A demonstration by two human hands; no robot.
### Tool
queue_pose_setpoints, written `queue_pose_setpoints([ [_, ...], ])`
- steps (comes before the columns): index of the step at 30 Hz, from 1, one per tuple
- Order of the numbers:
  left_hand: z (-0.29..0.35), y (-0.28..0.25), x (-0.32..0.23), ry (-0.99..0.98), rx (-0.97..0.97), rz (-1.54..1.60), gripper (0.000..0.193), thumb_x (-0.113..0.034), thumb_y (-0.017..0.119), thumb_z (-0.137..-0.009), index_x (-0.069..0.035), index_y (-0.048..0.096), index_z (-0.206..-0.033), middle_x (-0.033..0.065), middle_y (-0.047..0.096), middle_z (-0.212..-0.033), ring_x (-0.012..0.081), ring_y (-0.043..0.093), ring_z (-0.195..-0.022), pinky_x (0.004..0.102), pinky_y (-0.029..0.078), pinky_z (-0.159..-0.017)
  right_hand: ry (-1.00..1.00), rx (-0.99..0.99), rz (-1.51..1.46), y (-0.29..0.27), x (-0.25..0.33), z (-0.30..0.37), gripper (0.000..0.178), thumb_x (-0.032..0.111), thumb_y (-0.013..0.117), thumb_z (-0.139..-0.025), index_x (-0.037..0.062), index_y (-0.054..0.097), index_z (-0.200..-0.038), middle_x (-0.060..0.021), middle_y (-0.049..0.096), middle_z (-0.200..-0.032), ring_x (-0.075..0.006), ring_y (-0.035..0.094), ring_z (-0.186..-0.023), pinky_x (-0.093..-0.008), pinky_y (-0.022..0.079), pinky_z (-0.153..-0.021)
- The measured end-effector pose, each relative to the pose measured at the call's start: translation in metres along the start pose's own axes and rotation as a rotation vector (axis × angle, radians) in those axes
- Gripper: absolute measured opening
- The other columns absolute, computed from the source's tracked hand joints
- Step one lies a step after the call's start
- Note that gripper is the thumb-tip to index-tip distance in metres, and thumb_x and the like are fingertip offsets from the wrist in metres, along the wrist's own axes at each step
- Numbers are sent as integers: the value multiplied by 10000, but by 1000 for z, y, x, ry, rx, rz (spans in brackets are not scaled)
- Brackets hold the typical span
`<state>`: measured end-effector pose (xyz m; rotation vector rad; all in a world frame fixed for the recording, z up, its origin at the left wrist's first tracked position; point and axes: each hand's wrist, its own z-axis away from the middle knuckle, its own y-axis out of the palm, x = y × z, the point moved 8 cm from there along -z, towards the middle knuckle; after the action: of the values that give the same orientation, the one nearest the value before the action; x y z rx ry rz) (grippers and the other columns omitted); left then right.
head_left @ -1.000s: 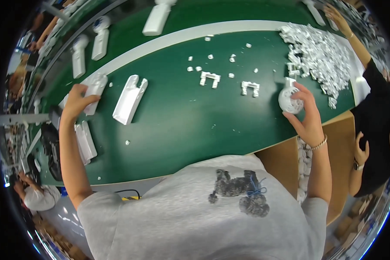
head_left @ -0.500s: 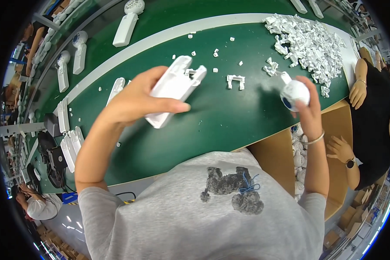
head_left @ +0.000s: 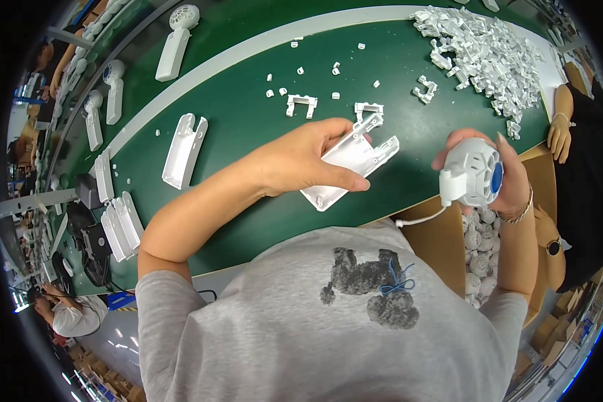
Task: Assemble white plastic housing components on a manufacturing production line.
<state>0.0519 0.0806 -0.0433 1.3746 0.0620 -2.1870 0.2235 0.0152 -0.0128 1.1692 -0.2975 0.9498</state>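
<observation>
My left hand (head_left: pixel 308 157) grips a white plastic handle shell (head_left: pixel 345 164), its hollow side up and its two-pronged end pointing away to the right. Behind that shell stands a U-shaped white bracket (head_left: pixel 368 107), partly covered by a prong. In my right hand (head_left: pixel 514 175) is a round white fan head (head_left: pixel 467 173) with a grille and a blue centre facing right. From its short neck a white cable (head_left: pixel 425 220) hangs toward my shirt. Two more brackets lie beyond my hands: one bracket (head_left: pixel 302 102) upright, another bracket (head_left: pixel 423 90) turned sideways.
A large pile of white brackets (head_left: pixel 479 57) covers the far right. Handle shells (head_left: pixel 184 153) lie at left, with stacked shells (head_left: pixel 122 228) nearer. A cardboard box (head_left: pixel 435 244) of fan heads stands at the right edge, beside a co-worker's hand (head_left: pixel 559 142). Assembled fans (head_left: pixel 174 50) lie beyond the white strip.
My left hand has carried the shell to the right and nearer to me. My right hand has turned the fan head, so its neck points left and the cable hangs down.
</observation>
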Motion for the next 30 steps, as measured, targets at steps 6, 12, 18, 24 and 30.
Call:
queue_pose_setpoints([
  [6, -1, 7, 1, 42, 43, -48, 634, -146, 741, -676, -6, 424, -1207, 73, 552, -989, 121, 526, -884, 234, 439, -736, 180, 159, 377, -2, -9, -8, 731, 340, 673, -708, -44, 318, -1218, -189, 534, -1018, -195, 628, -708, -246, 548, -478],
  [12, -4, 20, 16, -67, 126, 55, 606, -209, 712, -718, -9, 422, -1210, 76, 551, -1003, 122, 530, -891, 232, 443, -736, 261, 189, 546, 12, -8, -34, 496, 286, 575, -804, 1, 406, -1173, -70, 584, -885, -86, 576, -565, -120, 340, -385],
  [18, -3, 27, 21, -110, 166, 145, 556, -238, 681, -754, -8, 432, -1195, 84, 551, -1020, 111, 536, -892, 231, 449, -727, 301, 146, 664, 4, -7, -45, 607, 256, 640, -727, 0, 376, -1210, -77, 578, -912, -96, 591, -642, -160, 442, -432],
  [24, -6, 28, 23, -91, 134, 212, 444, -259, 659, -777, 4, 493, -1095, 69, 580, -928, 96, 552, -807, 222, 458, -664, 286, 171, 775, 13, -8, -48, 608, 163, 648, -712, 20, 373, -1235, -56, 565, -938, -75, 561, -739, -174, 459, -496],
  [30, -15, 29, 27, -66, 32, 115, 318, -277, 613, -818, 12, 565, -943, 51, 596, -819, 86, 556, -721, 230, 455, -593, 396, 144, 689, 11, -23, -51, 634, 167, 671, -713, 23, 362, -1248, -41, 547, -986, -75, 535, -795, -168, 466, -605],
])
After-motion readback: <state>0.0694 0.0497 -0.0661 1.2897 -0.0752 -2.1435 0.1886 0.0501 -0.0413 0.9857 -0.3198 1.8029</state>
